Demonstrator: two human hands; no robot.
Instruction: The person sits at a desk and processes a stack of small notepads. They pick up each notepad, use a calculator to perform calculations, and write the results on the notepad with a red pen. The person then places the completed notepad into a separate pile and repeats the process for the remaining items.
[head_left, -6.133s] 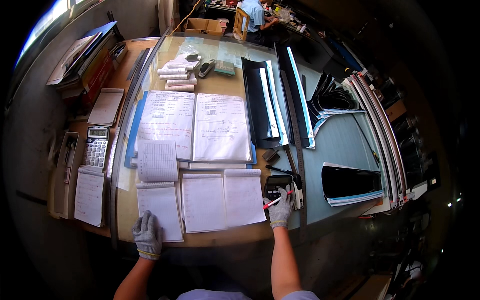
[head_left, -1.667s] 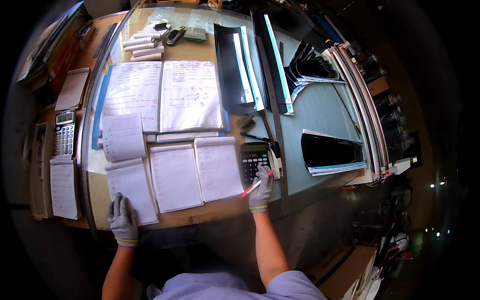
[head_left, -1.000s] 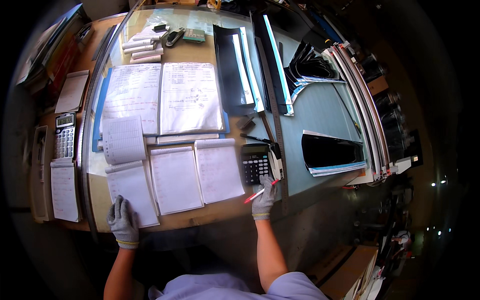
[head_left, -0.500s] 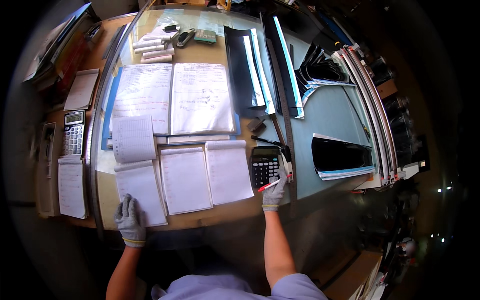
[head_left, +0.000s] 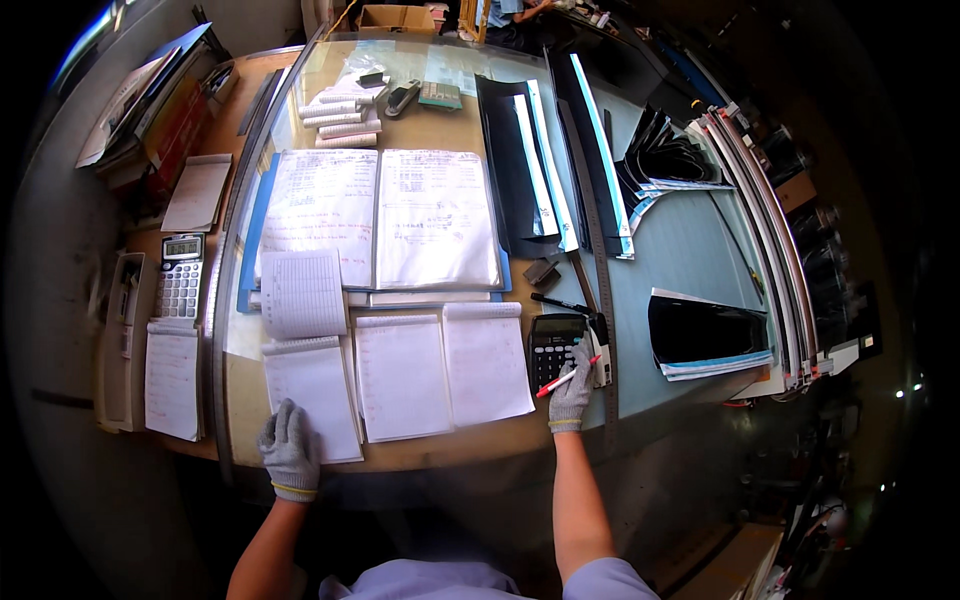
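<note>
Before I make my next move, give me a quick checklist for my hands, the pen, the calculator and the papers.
1. Grey-gloved left hand at the lower-left edge of the white paper notepad with its top sheet flipped up: ok.
2. Slim red-and-white pen held in the grey-gloved right hand: ok.
3. Rectangular black calculator, all keys uncovered: not ok, the right hand overlaps its lower right.
4. Calculator display readable: cannot tell, too small and dark.
5. Blue-backed open book of white pages lying open: ok.
</note>
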